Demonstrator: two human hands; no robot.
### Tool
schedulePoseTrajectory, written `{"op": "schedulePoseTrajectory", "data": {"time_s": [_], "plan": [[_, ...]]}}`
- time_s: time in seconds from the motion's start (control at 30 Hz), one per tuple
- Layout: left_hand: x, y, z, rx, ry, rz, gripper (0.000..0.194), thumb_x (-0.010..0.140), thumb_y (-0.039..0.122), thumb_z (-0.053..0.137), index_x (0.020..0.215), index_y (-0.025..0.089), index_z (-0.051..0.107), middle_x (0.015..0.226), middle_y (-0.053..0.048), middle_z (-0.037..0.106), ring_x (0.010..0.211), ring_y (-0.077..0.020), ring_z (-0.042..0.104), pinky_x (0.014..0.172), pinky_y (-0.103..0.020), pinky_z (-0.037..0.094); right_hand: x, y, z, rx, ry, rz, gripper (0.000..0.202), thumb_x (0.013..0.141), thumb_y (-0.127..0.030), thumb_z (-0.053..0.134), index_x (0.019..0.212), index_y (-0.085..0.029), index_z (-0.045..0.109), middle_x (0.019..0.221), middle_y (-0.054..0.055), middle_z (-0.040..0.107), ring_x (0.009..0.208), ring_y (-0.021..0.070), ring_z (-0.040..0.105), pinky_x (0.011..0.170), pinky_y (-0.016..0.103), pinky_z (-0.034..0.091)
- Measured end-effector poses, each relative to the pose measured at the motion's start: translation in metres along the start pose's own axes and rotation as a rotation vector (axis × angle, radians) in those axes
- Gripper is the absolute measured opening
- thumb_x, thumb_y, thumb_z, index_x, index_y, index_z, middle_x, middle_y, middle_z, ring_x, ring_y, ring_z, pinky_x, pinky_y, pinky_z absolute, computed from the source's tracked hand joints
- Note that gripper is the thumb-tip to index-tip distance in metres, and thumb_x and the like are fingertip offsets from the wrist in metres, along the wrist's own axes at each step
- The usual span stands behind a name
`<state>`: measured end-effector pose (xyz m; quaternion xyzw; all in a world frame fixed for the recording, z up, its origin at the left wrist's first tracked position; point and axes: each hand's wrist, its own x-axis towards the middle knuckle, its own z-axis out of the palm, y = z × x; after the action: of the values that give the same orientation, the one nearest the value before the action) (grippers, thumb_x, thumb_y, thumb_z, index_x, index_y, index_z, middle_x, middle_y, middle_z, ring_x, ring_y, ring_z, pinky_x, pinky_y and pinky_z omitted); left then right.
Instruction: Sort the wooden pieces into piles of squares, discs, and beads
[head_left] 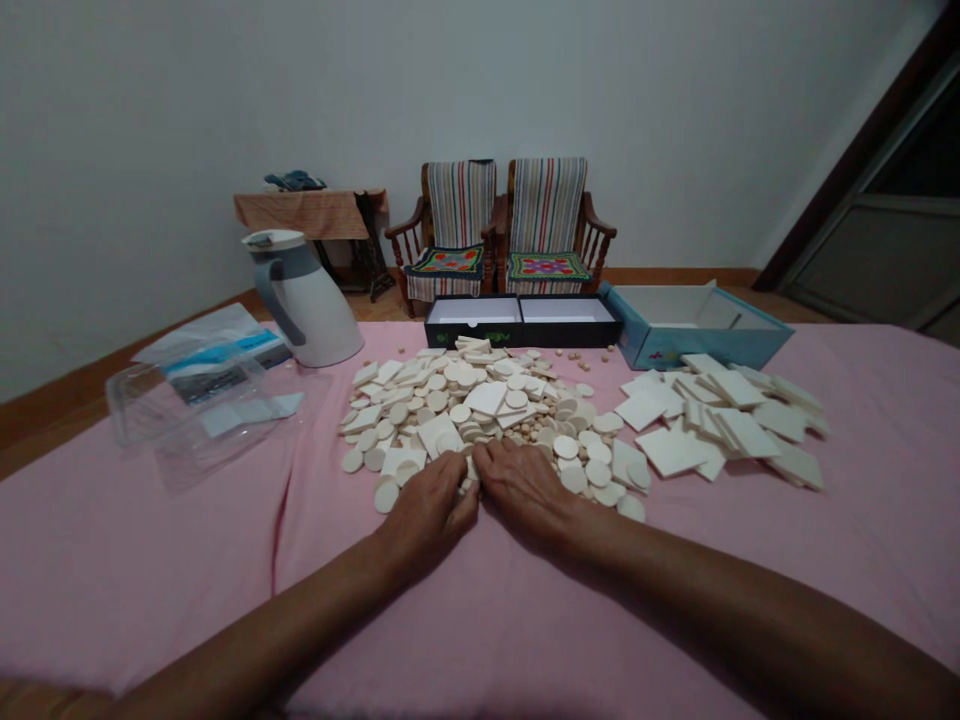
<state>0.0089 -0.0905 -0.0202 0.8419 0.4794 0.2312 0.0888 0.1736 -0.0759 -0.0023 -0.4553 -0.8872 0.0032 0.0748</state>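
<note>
Cream pieces (460,413) lie heaped and mixed on pink cloth (480,620); square tiles (750,434) already form their own pile, right. Our left hand (427,500) and right hand (525,490) curl fingers at the pieces' near edge; we can't tell what's pinched.

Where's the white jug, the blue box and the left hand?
White jug (327,322), head view: its body.
Blue box (701,343), head view: its front wall.
Left hand (429,502), head view: its back.

Two wooden armchairs (592,218) in striped covers (549,205) stand against a pale wall (480,80) beyond the far edge of the surface (480,620), a cloth-draped side table (304,212) to their left, a dark-framed door (892,240) at right, in dim light.
</note>
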Motion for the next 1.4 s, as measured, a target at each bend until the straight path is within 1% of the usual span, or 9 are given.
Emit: {"op": "schedulePoseTrajectory", "data": {"time_s": [0.5,0.67,0.8,0.93,1.03,1.13,1.23,1.3,1.4], "plan": [[0.001,0.0,-0.001,0.096,-0.039,0.005,0.012,0.093,0.029,0.044,0.085,0.021,0.044,0.079,-0.003,0.058,0.072,-0.0193,0.056,0.062,-0.03,0.04,0.005,0.013,-0.027,0.066,-0.036,0.12,0.019,0.092,-0.018,0.043,0.101,-0.018,0.06,0.096,0.009,0.068,0.081,0.0205,0.061,0.064,0.028,0.035],[0.003,0.004,-0.007,0.134,-0.067,-0.009,0.014,0.096,0.031,0.04,0.086,0.022,0.044,0.076,-0.002,0.059,0.068,-0.0189,0.056,0.061,-0.029,0.038,0.037,0.043,-0.044,0.123,0.113,0.241,0.019,0.094,-0.026,0.043,0.096,-0.02,0.061,0.091,0.006,0.071,0.079,0.0188,0.062,0.061,0.027,0.031],[0.032,0.001,-0.022,0.135,-0.002,-0.061,0.014,0.095,0.031,0.042,0.085,0.022,0.045,0.071,-0.001,0.058,0.064,-0.0176,0.057,0.058,-0.027,0.037,0.079,0.063,-0.053,0.108,0.198,0.318,0.022,0.093,-0.026,0.041,0.097,-0.02,0.062,0.094,0.007,0.072,0.085,0.0213,0.064,0.063,0.028,0.033],[0.083,-0.012,-0.035,0.202,0.208,-0.073,0.011,0.093,0.03,0.047,0.089,0.02,0.049,0.071,0.0,0.058,0.067,-0.0186,0.058,0.063,-0.028,0.038,0.115,0.067,-0.057,0.108,0.215,0.362,0.027,0.095,-0.03,0.04,0.103,-0.018,0.063,0.102,0.012,0.07,0.092,0.0242,0.064,0.07,0.03,0.039],[0.111,-0.022,-0.038,0.21,0.319,-0.046,0.016,0.094,0.032,0.048,0.092,0.018,0.052,0.076,-0.003,0.059,0.074,-0.0197,0.058,0.069,-0.029,0.042,0.123,0.069,-0.059,0.16,0.235,0.335,0.035,0.098,-0.041,0.04,0.106,-0.016,0.062,0.106,0.013,0.068,0.096,0.0226,0.061,0.077,0.03,0.04],[0.113,-0.027,-0.036,0.255,0.358,0.043,0.023,0.095,0.037,0.048,0.095,0.016,0.056,0.09,-0.008,0.061,0.089,-0.0232,0.056,0.081,-0.035,0.043,0.109,0.076,-0.062,0.197,0.297,0.262,0.036,0.098,-0.043,0.041,0.102,-0.015,0.063,0.106,0.012,0.066,0.097,0.0197,0.059,0.081,0.029,0.039],[0.094,-0.022,-0.031,0.262,0.342,0.135,0.024,0.098,0.033,0.043,0.093,0.015,0.057,0.095,-0.01,0.06,0.094,-0.0241,0.053,0.085,-0.037,0.042,0.077,0.085,-0.062,0.212,0.333,0.198,0.025,0.097,-0.032,0.046,0.095,-0.014,0.063,0.098,0.009,0.065,0.088,0.017,0.058,0.078,0.028,0.038],[0.077,-0.013,-0.027,0.187,0.23,0.233,0.025,0.099,0.032,0.04,0.09,0.016,0.058,0.092,-0.008,0.059,0.089,-0.0217,0.053,0.081,-0.034,0.043,0.049,0.09,-0.061,0.232,0.254,0.159,0.019,0.094,-0.025,0.048,0.088,-0.015,0.063,0.088,0.006,0.065,0.08,0.0155,0.057,0.072,0.027,0.037],[0.053,0.002,-0.019,0.083,-0.028,0.433,0.029,0.097,0.043,0.047,0.091,0.017,0.058,0.092,-0.007,0.06,0.085,-0.02,0.053,0.076,-0.032,0.043,0.005,0.092,-0.06,0.273,0.034,0.107,0.014,0.09,-0.027,0.055,0.083,-0.016,0.062,0.081,0.004,0.064,0.073,0.0154,0.055,0.066,0.027,0.037]]}}
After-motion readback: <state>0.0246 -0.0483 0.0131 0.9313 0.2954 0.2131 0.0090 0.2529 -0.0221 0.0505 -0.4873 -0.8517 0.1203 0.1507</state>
